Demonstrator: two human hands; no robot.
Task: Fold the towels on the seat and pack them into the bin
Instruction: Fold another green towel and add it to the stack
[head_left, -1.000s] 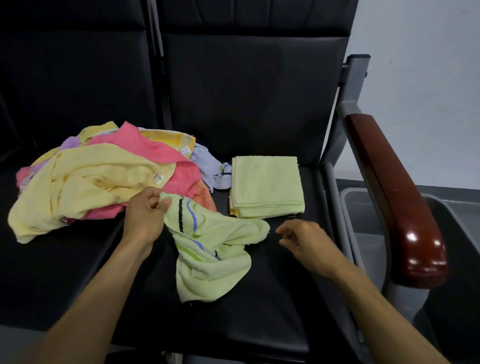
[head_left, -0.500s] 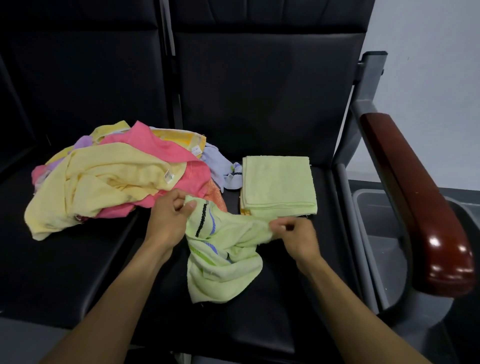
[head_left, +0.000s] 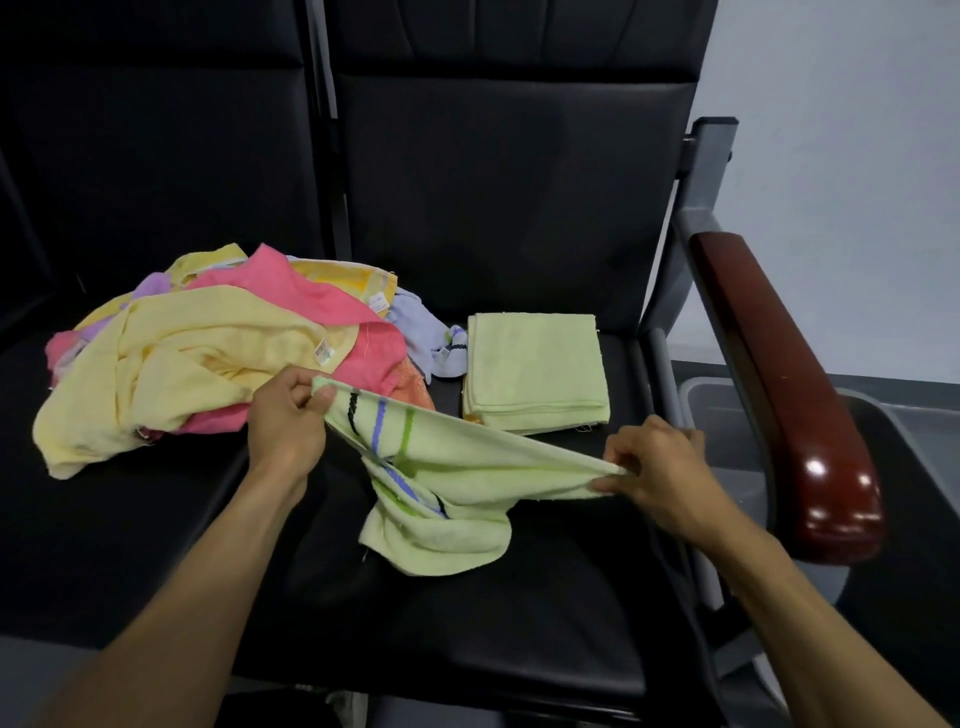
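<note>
Both hands, left (head_left: 287, 415) and right (head_left: 657, 470), pinching opposite ends of the striped green towel (head_left: 457, 483), stretched between them to find its edge; folded stack (head_left: 535, 371) just beyond, bin (head_left: 727, 415) past the right.

A glossy dark-red wooden armrest (head_left: 784, 395) runs along the frame's three o'clock side, mounted on a grey metal frame post (head_left: 709, 171). Behind it, toward one o'clock, stands a pale wall (head_left: 841, 130) above dark flooring (head_left: 924, 387).
</note>
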